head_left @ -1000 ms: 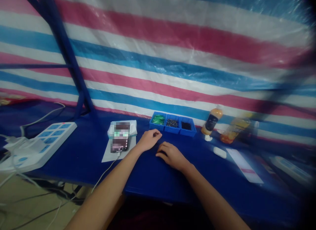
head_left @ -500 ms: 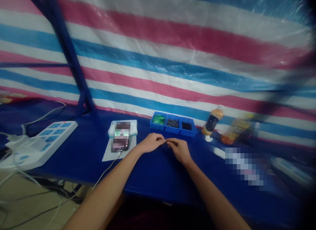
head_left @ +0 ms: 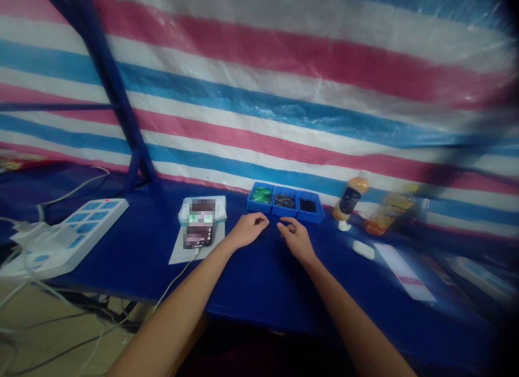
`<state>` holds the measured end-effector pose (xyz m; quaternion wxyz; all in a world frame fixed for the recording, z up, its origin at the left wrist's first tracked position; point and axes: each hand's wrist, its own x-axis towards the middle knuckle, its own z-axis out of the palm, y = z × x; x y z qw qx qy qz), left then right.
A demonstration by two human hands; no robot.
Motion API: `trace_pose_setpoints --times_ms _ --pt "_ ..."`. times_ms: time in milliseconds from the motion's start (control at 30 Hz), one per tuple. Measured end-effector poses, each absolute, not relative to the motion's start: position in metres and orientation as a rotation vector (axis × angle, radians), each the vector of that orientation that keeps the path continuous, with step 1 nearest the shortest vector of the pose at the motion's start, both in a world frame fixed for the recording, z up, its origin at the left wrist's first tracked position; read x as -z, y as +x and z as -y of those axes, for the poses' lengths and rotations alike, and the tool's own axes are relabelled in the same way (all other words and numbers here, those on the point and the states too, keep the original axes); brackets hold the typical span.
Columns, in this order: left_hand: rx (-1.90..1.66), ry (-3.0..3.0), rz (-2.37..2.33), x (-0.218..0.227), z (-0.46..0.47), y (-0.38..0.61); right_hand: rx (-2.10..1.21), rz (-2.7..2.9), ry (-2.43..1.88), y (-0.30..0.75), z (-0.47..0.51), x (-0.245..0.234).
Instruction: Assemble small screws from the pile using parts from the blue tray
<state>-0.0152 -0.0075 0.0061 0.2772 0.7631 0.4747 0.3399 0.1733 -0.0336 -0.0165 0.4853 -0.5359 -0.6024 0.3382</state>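
Both forearms extend forward, wrists low above the blue tabletop [head_left: 259, 290]. The left hand [head_left: 248, 231] is loosely curled, fingers bent downward, with no held item visible. The right hand [head_left: 297, 239] is half open, thumb and forefinger apart, also with no held item visible. Just beyond both hands, not touching them, sits a blue plastic three-compartment tray [head_left: 286, 201] containing green pieces [head_left: 261, 194], dark beads [head_left: 284, 201] and black material [head_left: 307, 205]. A pink, white and blue striped tarpaulin [head_left: 259, 96] hangs behind the table.
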Motion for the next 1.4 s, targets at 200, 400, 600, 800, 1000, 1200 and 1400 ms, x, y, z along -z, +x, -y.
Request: trace_pose_setpoints --times_ms 200,400,600,800,1000,1200,1400 --pt "-0.889 2.093 -1.329 0.001 0.005 -0.017 -0.626 1.727 -1.329 0.175 0.04 0.021" --pt "-0.931 2.11 -1.331 0.007 0.004 -0.013 -0.864 1.614 -1.214 0.174 0.039 0.018" --pt "-1.253 1.064 -0.753 -0.02 0.005 -0.012 -1.601 0.557 -0.631 0.197 0.036 -0.01" --pt "-1.183 0.633 -0.295 -0.049 0.025 -0.017 -1.465 0.337 -0.456 0.195 0.046 -0.026" --pt "-1.216 1.065 -0.868 -0.033 0.034 0.008 -1.28 0.404 -0.73 0.167 0.054 -0.016" --pt "-1.303 1.553 -1.422 -0.019 0.042 0.033 -1.103 0.498 -0.883 0.152 0.042 -0.004" --pt "-1.212 2.297 -1.202 -0.054 0.066 0.022 -0.877 1.035 -0.876 0.161 0.06 -0.021"
